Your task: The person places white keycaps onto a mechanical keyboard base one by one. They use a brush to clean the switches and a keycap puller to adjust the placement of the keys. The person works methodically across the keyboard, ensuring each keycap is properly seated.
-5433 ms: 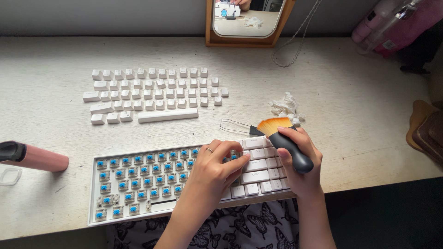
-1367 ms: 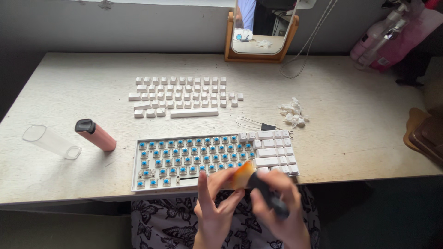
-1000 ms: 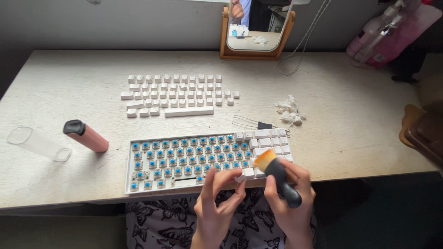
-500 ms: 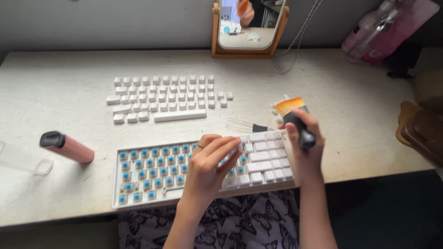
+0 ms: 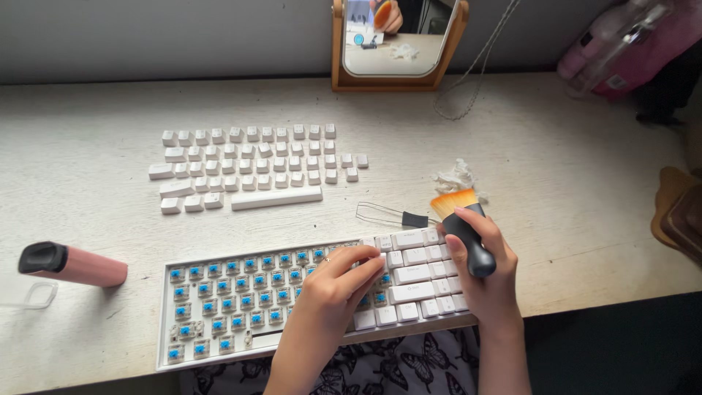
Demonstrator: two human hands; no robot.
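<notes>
I see my right hand [image 5: 482, 274] wrapped tight around the dark handle of the brush [image 5: 462, 228]; half a second ago the orange bristles were up by the white crumpled tissue [image 5: 455, 176], and now the brush sits lower, over the far right corner of the keyboard [image 5: 314, 289]; my left hand [image 5: 338, 281] has slid a bit nearer to me and lies on the keys, fingers bent, gripping nothing I can see; the keyboard reaches the near edge of the table [image 5: 585, 183]; the wire key puller [image 5: 387, 216] lies just beyond it; the loose white keycaps [image 5: 252, 164] sit in rows farther away on the left; the pink bottle [image 5: 73, 265] lies far left; there is bare table on the right, past the brush, and between the keycaps and the keyboard.
</notes>
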